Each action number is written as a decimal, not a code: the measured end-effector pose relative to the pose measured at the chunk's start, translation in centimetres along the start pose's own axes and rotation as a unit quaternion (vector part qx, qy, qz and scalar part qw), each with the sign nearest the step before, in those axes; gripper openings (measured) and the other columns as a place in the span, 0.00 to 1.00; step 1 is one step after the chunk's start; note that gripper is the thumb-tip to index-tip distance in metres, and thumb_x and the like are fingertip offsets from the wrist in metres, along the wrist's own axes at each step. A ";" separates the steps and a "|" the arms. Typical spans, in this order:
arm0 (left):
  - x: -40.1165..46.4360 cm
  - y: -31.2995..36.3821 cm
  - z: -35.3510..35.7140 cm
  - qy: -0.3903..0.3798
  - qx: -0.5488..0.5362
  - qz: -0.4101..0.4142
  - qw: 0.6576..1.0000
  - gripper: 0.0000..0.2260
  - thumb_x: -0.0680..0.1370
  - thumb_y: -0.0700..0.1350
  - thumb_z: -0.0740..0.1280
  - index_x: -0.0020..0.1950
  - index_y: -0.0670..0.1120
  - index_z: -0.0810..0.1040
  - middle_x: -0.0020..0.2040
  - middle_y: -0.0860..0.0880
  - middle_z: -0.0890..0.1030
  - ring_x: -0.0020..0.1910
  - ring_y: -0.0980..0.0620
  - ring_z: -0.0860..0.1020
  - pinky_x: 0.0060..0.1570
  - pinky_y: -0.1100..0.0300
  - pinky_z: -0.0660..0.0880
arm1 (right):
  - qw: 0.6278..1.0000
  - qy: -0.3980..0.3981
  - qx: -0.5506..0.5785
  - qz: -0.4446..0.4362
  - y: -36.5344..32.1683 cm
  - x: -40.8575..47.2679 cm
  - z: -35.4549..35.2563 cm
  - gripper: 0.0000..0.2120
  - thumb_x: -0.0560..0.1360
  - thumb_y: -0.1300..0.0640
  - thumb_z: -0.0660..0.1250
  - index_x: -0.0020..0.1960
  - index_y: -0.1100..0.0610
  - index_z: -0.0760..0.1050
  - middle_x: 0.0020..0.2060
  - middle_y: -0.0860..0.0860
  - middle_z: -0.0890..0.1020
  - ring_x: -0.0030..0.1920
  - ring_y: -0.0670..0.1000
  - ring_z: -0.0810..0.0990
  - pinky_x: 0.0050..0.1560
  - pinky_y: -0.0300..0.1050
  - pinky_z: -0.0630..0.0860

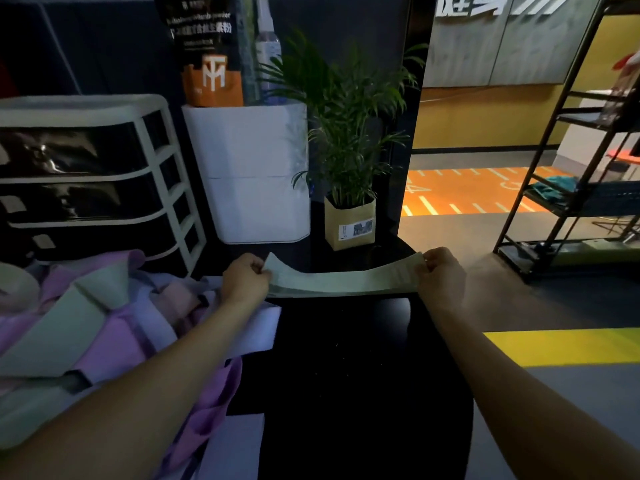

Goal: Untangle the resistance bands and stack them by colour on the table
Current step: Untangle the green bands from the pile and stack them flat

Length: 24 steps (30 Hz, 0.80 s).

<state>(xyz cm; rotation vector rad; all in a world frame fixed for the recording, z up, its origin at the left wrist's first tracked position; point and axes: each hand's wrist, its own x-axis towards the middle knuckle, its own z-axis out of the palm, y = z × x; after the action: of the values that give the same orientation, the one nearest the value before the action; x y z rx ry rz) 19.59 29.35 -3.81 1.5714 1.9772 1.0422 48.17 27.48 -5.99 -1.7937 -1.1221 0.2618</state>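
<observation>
Above the far part of the black table (346,358), a pale green resistance band (343,280) stretched flat between two hands, sagging slightly in the middle, ends lifted. Left end pinched by the left hand (244,278), fingers curled round the edge of the band, thumb on top. Right end pinched likewise by the right hand (441,271), fingers curled tight on it. Both forearms reaching in from the lower edge of the view.

To the left, heaped on the table's left side, a tangle of bands (104,323): purple, lilac, pale green and white strips overlapping and folded over one another, partly under the left forearm. How many bands lie there, cannot tell.

Behind the heap, a white-framed drawer unit (104,174) with dark drawer fronts. Just right of it, a tall white bin (256,174) carrying an orange-and-black pouch (211,77) and a clear spray bottle (266,43). Next along, a potted palm (349,133) in a tan paper-wrapped pot, standing beyond the stretched band. Far right, off the table, a black metal rack (568,168) on a grey floor with orange and yellow markings.
</observation>
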 end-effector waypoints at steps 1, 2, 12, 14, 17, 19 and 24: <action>-0.1 -0.3 0.2 -0.003 0.009 0.003 1.000 0.05 0.75 0.37 0.65 0.51 0.41 0.76 0.43 0.47 0.75 0.43 0.51 0.72 0.37 0.63 0.63 | 1.000 0.002 -0.008 -0.003 0.3 -0.1 0.2 0.10 0.72 0.68 0.61 0.52 0.63 0.75 0.50 0.60 0.80 0.51 0.61 0.76 0.46 0.47 0.69; -0.3 -0.5 0.4 -0.006 0.016 0.007 1.000 0.04 0.75 0.38 0.65 0.50 0.41 0.76 0.43 0.47 0.75 0.42 0.51 0.72 0.35 0.62 0.63 | 1.000 0.006 -0.018 -0.007 0.5 -0.1 0.4 0.10 0.72 0.69 0.61 0.52 0.63 0.75 0.50 0.60 0.80 0.52 0.61 0.75 0.45 0.47 0.68; -0.9 -1.8 1.0 -0.004 0.011 0.023 1.000 0.09 0.74 0.35 0.66 0.53 0.38 0.74 0.47 0.44 0.76 0.46 0.46 0.74 0.42 0.61 0.65 | 0.996 0.021 -0.080 -0.030 1.4 -0.3 1.1 0.12 0.75 0.68 0.59 0.55 0.64 0.76 0.51 0.63 0.76 0.54 0.63 0.70 0.50 0.50 0.64; -1.1 -2.1 1.1 0.002 0.003 0.036 0.999 0.10 0.73 0.34 0.66 0.53 0.39 0.73 0.49 0.43 0.75 0.47 0.45 0.75 0.43 0.59 0.66 | 0.993 0.023 -0.111 -0.045 1.5 -0.6 1.1 0.12 0.76 0.67 0.59 0.57 0.63 0.75 0.54 0.63 0.75 0.56 0.63 0.68 0.52 0.48 0.61; -1.7 -2.5 1.3 0.014 0.016 0.062 0.998 0.13 0.72 0.34 0.67 0.56 0.40 0.73 0.55 0.41 0.72 0.49 0.42 0.75 0.51 0.53 0.71 | 0.989 0.003 -0.127 -0.076 0.4 -1.8 1.1 0.13 0.76 0.62 0.62 0.60 0.58 0.75 0.59 0.58 0.73 0.60 0.60 0.67 0.56 0.45 0.59; -2.1 -2.8 1.2 0.021 0.036 0.082 0.996 0.15 0.72 0.35 0.67 0.58 0.40 0.73 0.58 0.39 0.70 0.53 0.40 0.74 0.56 0.51 0.70 | 0.990 -0.057 -0.095 -0.082 -1.3 -3.5 1.3 0.16 0.76 0.59 0.64 0.63 0.56 0.73 0.63 0.55 0.70 0.65 0.57 0.64 0.63 0.47 0.60; -2.7 -3.6 0.7 -0.018 0.037 0.134 0.990 0.21 0.74 0.38 0.69 0.66 0.41 0.72 0.64 0.42 0.69 0.61 0.44 0.71 0.62 0.57 0.67 | 0.954 -0.186 -0.119 -0.203 -3.3 -6.4 2.7 0.18 0.76 0.53 0.65 0.66 0.52 0.72 0.64 0.50 0.68 0.66 0.53 0.62 0.68 0.48 0.61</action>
<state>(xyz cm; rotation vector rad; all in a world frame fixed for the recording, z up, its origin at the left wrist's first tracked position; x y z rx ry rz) 18.50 26.63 -7.35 1.9231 1.8357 1.0390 41.15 24.43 -6.55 -1.7076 -1.8275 0.2277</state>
